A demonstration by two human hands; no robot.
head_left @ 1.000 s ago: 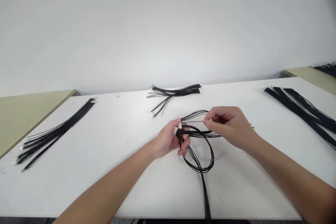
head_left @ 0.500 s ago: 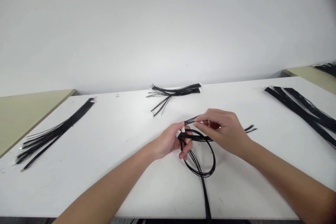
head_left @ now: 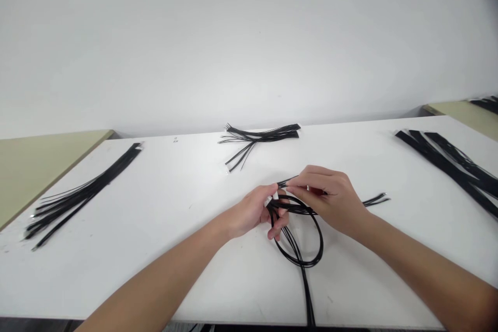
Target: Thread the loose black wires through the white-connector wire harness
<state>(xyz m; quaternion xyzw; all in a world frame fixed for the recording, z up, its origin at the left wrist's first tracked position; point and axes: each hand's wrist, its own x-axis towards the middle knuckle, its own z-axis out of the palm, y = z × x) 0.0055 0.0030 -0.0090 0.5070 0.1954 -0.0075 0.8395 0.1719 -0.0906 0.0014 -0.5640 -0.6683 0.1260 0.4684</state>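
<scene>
A bundle of thin black wires [head_left: 302, 249] is looped on the white table [head_left: 194, 249] in front of me. My left hand [head_left: 254, 212] is closed, pinching the loop where the strands cross. My right hand [head_left: 330, 199] is closed too, its fingertips pinching the short wire end that pokes up beside the left thumb. The bundle's tail runs down off the table's near edge, and another end [head_left: 375, 199] sticks out to the right behind my right wrist.
Further black wire bundles lie on the table: one at the left [head_left: 81, 194], one at the back centre [head_left: 259, 137], one at the right [head_left: 451, 163]. Beige tables [head_left: 35, 166] adjoin on both sides. A white wall stands behind.
My right hand has moved left and down, bringing the wire end close to my left thumb. The wide upper loop has closed up, and the right-hand wire end has shifted out to the right.
</scene>
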